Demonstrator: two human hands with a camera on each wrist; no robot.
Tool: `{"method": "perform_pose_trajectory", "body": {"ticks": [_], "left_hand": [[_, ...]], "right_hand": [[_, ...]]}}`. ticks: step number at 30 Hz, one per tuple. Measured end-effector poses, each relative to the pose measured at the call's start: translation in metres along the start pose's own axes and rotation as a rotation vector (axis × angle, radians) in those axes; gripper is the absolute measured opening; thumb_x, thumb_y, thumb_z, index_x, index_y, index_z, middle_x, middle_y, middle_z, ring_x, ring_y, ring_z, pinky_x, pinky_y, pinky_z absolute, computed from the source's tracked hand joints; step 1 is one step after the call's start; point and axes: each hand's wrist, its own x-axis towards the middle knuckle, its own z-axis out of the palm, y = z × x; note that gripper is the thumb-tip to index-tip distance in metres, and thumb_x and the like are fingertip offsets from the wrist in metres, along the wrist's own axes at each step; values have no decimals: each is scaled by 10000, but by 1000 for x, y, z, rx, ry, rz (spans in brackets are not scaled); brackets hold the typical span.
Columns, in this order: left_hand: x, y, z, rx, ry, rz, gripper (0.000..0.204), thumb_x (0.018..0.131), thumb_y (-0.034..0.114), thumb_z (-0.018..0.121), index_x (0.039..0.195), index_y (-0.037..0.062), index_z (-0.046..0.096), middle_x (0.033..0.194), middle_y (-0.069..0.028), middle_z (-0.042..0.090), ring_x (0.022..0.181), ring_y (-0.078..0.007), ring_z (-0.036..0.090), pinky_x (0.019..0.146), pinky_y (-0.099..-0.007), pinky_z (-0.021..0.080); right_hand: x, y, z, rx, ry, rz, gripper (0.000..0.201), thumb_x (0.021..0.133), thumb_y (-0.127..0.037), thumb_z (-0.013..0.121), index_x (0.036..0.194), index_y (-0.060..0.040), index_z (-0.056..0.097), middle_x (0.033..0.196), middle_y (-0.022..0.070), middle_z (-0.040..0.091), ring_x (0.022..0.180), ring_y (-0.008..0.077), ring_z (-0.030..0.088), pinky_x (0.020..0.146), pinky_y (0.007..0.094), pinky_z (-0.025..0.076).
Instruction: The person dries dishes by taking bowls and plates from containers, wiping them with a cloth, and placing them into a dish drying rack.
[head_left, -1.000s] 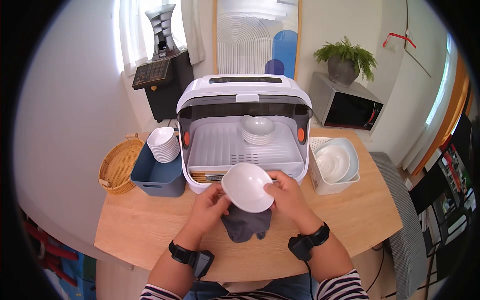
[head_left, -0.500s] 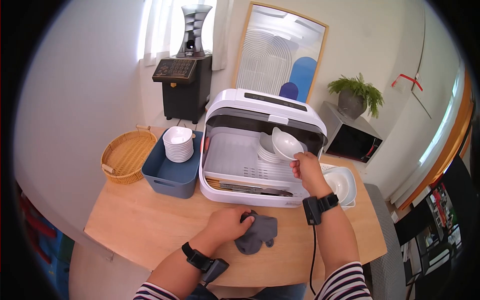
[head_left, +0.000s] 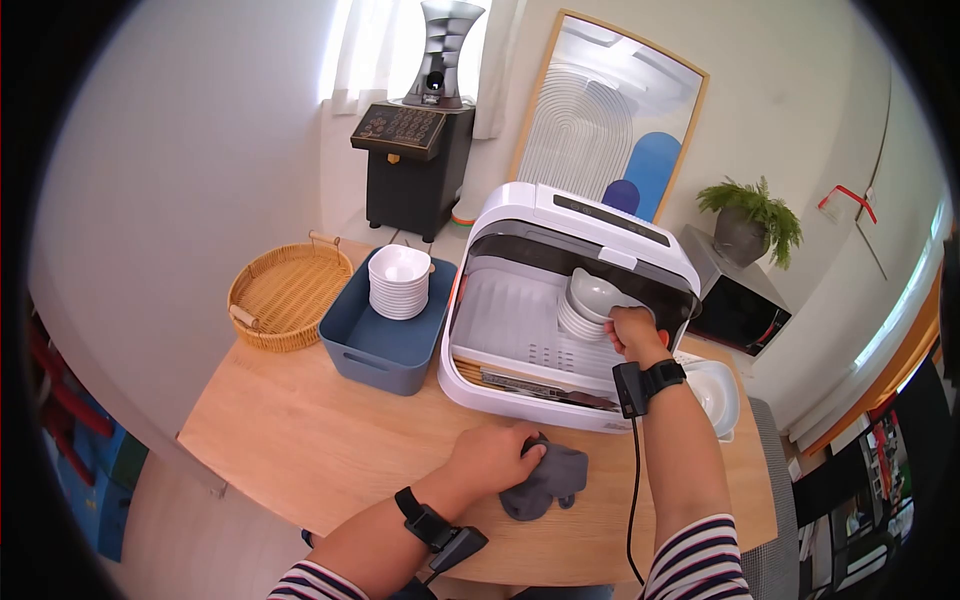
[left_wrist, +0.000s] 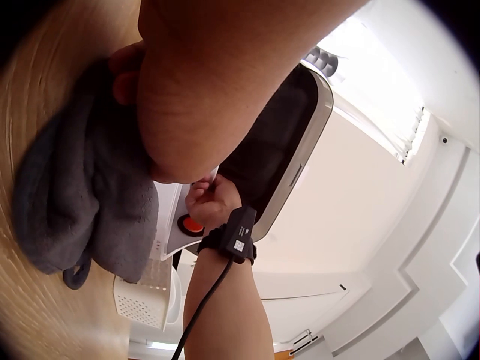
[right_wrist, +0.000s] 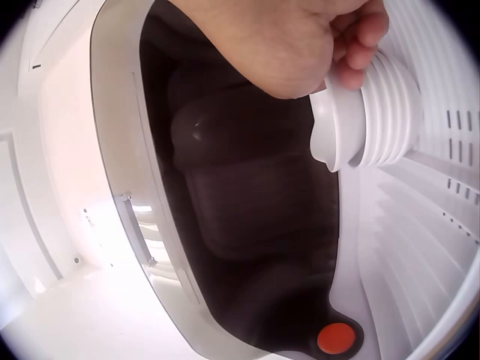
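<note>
My right hand pinches the rim of a white bowl, which sits over a stack of similar bowls inside a white dish cabinet. From the right wrist, the held bowl is tilted close against the top of the stack. Its far side is partly hidden by my fingers. On the table in front of the cabinet, my left hand grips the edge of a crumpled grey cloth. The same cloth lies flat on the wood in the left wrist view.
A blue bin holding a stack of small white dishes stands left of the cabinet, beside a wicker tray. Chopsticks and utensils lie in the cabinet's front slot. The dark cabinet lid is raised. White basins stand at right.
The bowl went from both hands to the right hand, which carried it into the cabinet to the stack. My left hand moved down onto the cloth. The head view turned and tilted.
</note>
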Motion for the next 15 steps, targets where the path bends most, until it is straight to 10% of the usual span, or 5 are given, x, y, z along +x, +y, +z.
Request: {"method": "perform_pose_trajectory", "body": {"ticks": [15], "left_hand": [[1, -1, 0, -17, -4, -25, 344, 901, 382, 626, 1110, 117, 695, 950, -128, 733, 875, -349, 692, 757, -442, 548]], "right_hand": [[-67, 21, -8, 10, 2, -261, 260, 925, -182, 645, 1082, 24, 626, 724, 49, 615, 532, 131, 517, 468, 297, 416]]}}
